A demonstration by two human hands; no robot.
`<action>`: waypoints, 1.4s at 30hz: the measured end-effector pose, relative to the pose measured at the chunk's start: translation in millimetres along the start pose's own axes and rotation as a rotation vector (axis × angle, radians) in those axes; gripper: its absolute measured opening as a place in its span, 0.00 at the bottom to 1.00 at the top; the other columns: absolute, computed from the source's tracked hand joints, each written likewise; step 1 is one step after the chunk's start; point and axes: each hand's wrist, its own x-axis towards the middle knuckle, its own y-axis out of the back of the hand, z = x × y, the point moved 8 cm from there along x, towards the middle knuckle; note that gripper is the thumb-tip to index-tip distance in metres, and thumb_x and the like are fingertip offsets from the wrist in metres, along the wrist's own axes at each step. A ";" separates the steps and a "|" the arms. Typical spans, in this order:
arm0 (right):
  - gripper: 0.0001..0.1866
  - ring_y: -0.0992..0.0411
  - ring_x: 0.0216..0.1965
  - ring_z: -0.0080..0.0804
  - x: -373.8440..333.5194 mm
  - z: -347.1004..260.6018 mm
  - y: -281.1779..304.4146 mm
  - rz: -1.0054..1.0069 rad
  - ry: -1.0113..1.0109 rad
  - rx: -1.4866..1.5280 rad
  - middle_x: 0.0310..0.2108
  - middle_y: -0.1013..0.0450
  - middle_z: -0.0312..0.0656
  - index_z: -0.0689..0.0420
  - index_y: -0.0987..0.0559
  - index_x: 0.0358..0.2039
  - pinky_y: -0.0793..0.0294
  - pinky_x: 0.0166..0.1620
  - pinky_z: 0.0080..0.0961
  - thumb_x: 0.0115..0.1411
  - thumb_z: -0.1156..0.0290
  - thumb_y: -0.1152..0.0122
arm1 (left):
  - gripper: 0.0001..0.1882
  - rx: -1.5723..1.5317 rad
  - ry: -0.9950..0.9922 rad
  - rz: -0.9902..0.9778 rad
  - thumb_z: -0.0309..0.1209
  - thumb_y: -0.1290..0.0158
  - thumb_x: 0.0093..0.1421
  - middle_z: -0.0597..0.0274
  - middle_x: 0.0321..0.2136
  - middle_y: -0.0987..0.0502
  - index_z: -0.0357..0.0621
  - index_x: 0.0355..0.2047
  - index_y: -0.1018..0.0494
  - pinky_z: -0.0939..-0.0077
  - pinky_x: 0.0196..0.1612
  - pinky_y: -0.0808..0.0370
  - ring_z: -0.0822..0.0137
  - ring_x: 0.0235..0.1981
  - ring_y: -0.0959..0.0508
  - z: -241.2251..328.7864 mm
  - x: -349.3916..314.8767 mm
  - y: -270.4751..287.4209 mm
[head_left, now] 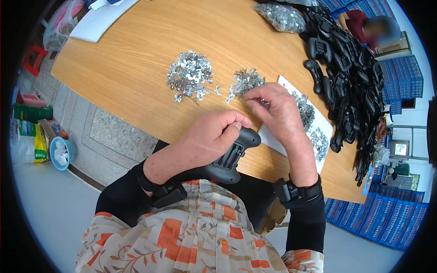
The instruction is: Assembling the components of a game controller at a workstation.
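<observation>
The black controller [234,154] lay at the near edge of the table [132,59], its battery compartment facing up and uncovered. The left hand [211,134] lay over its far left part, the grip narrow, thumb and forefinger drawn close together; whether they pinched the shell or some small part, I could not tell. The right hand [280,113] was farther off and to the right, by the middle pile of metal clips [248,82], its grip also narrow; whether a clip sat between the fingertips was hidden. To the left lay a larger clip pile [190,75], and to the right a white board [272,138] bore more small metal pieces [305,111]. Beyond it spread a heap of black controller parts [339,68]. The likeliest trouble, I judged, was a wrong pick: clips so small and tangled could have come up in twos, or turned the wrong way round. One might also have slipped from the fingertips and dropped off the near edge. The controller seemed at risk too, since so near that edge a loose left grip could have let it tilt or slide toward the lap.
</observation>
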 end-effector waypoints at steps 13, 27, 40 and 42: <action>0.07 0.27 0.37 0.37 7.5 -3.4 3.0 -0.032 0.073 0.124 0.33 0.23 0.36 0.53 0.14 0.33 0.27 0.42 0.33 0.52 0.77 0.29 | 0.12 -0.046 -0.046 0.024 0.29 0.55 0.73 0.60 0.36 0.19 0.35 0.46 0.24 0.77 0.42 0.25 0.76 0.37 0.23 5.2 -1.0 1.0; 0.08 0.25 0.40 0.26 -20.4 -14.1 4.9 -0.301 -0.015 0.459 0.36 0.25 0.35 0.57 0.15 0.35 0.26 0.43 0.24 0.53 0.81 0.33 | 0.14 -0.262 -0.015 -0.070 0.35 0.53 0.74 0.70 0.29 0.27 0.36 0.41 0.25 0.80 0.35 0.31 0.81 0.32 0.31 -2.2 7.2 1.9; 0.07 0.28 0.33 0.21 -30.1 -7.6 9.7 -0.163 -0.097 0.421 0.29 0.23 0.32 0.57 0.16 0.37 0.27 0.42 0.22 0.58 0.77 0.33 | 0.18 -0.214 0.088 -0.037 0.39 0.51 0.72 0.68 0.23 0.27 0.34 0.35 0.24 0.74 0.27 0.32 0.78 0.25 0.31 -3.1 15.9 3.7; 0.05 0.30 0.31 0.16 -39.7 12.2 5.7 -0.105 -0.278 0.475 0.31 0.22 0.30 0.59 0.17 0.38 0.29 0.39 0.19 0.62 0.75 0.34 | 0.17 -0.200 0.065 0.026 0.38 0.51 0.72 0.66 0.22 0.28 0.34 0.35 0.25 0.72 0.27 0.32 0.77 0.25 0.31 -2.2 16.8 3.0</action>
